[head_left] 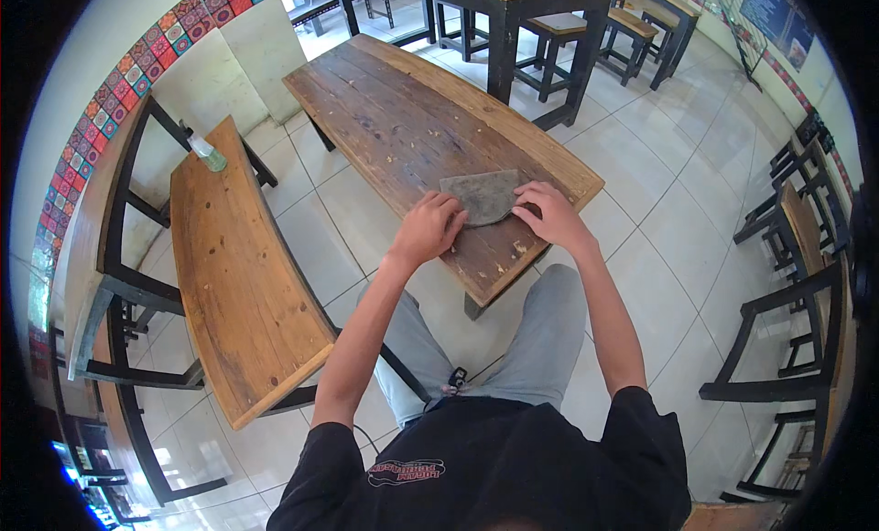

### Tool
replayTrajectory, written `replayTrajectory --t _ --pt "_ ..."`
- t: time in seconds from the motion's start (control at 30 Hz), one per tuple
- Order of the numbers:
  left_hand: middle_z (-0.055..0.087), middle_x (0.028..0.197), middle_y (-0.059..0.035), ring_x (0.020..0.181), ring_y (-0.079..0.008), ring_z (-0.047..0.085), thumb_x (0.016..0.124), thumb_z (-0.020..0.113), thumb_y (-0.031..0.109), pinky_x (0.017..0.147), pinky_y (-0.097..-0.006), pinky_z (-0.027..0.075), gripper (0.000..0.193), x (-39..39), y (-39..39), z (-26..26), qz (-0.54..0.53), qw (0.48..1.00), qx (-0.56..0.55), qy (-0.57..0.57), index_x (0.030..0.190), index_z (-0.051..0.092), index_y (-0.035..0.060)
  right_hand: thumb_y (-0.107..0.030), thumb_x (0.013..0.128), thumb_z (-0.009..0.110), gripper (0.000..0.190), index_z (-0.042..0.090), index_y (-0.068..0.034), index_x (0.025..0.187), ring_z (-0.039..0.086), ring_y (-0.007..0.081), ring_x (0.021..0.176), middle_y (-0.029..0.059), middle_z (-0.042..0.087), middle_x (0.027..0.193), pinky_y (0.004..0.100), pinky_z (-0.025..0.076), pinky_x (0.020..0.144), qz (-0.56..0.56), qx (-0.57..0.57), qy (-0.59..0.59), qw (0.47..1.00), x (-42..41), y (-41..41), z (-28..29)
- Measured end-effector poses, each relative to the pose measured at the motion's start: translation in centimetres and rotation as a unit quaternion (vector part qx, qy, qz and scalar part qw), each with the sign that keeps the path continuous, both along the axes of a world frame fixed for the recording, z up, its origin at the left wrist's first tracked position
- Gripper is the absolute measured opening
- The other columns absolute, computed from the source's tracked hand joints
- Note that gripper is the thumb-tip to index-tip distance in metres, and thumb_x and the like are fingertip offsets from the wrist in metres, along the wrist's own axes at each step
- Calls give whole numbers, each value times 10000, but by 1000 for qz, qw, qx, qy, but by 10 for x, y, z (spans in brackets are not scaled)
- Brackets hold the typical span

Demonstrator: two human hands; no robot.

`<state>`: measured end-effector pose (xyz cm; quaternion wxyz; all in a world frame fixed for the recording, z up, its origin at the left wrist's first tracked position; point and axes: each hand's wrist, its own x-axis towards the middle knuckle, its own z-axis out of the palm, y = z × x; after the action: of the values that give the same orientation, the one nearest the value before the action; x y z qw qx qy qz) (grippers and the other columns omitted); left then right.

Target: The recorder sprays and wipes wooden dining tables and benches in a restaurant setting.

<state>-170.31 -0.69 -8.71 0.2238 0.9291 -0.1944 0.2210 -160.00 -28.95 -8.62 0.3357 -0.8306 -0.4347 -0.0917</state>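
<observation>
A folded grey cloth (484, 196) lies on the worn brown wooden table (405, 129) before me, near its close end. My left hand (434, 222) rests at the cloth's left edge with the fingers curled; whether they pinch it is hard to see. At the right edge, my right hand (546, 212) has thumb and fingers around the border of the cloth, gripping it. Pale specks and scraps are scattered over the dark tabletop, several of them close to my hands.
A wooden bench (240, 277) stands to my left, with a spray bottle (204, 150) of greenish liquid at its far end. Beyond the table are a tall dark-framed table (505, 43) and stools (549, 26). More dark-framed furniture (776, 390) lines the right side.
</observation>
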Motion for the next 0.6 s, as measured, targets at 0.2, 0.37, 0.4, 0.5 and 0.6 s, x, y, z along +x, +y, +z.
replayTrajectory --t 0.2,0.37,0.4,0.5,0.6 --pt "734 1201 -117 1201 -345 649 985 685 196 977 -473 547 257 41 -2 -8 56 994 -29 -84 1194 714 50 -272 1026 654 354 685 -52 1303 541 344 1370 142 635 1412 492 403 1175 -68 -53 -20 996 15 36 -11" --pt "745 1243 -110 1189 -336 664 954 725 240 974 -485 563 260 61 13 -24 106 994 30 -8 1145 780 72 -247 1063 582 472 570 -71 1501 367 317 1553 129 459 1640 519 291 1272 -86 -142 -16 986 22 62 -28" --pt "745 1243 -110 1189 -336 664 954 725 240 974 -485 563 260 64 12 -21 103 994 30 -8 1145 780 72 -223 1062 572 438 594 -60 1468 402 328 1526 131 478 1625 512 325 1252 -93 -152 -38 983 22 61 -31" --pt "744 1203 -117 1143 -342 671 928 748 226 968 -480 563 247 71 5 -9 113 989 7 97 1112 778 65 -187 1032 589 396 641 -50 1400 480 352 1445 134 558 1534 496 399 1194 -89 -154 -24 984 39 57 -21" --pt "748 1081 -133 1073 -362 679 906 761 177 949 -475 565 198 73 18 -20 120 992 0 47 1064 771 59 -160 960 645 386 678 -64 1333 564 367 1315 131 659 1343 481 463 1118 -85 -135 49 986 35 71 4"
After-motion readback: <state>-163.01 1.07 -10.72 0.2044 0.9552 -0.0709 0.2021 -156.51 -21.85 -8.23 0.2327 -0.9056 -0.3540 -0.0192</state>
